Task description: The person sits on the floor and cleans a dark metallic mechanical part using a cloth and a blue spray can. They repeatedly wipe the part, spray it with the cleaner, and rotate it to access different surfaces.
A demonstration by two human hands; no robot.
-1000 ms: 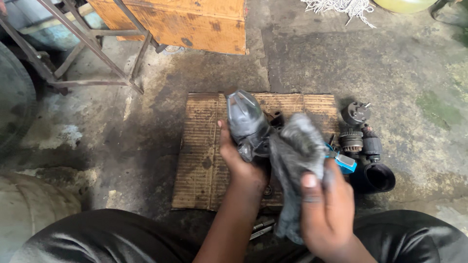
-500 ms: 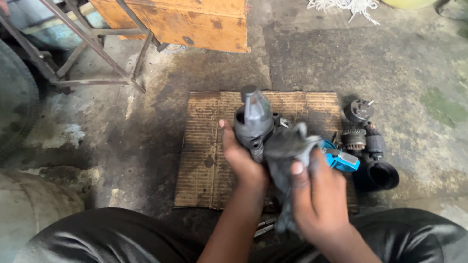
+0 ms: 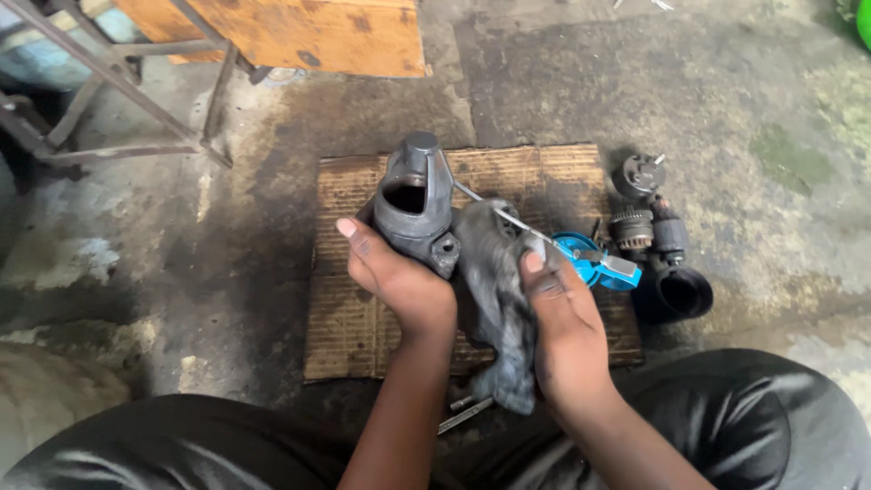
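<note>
My left hand grips a grey metal housing with a round opening, held upright over a brown cardboard mat. A dirty grey rag is clutched in my right hand and pressed against the housing's right side, hanging down towards my lap. A thin metal rod sticks out between the housing and the rag.
A blue tool lies on the mat's right edge. Dark metal parts and a black cup-shaped piece sit on the concrete floor to the right. A wooden box and a metal frame stand at the upper left. Bolts lie near my knees.
The housing has turned more upright, its opening now facing me. My right hand with the rag has shifted down along the housing's right side.
</note>
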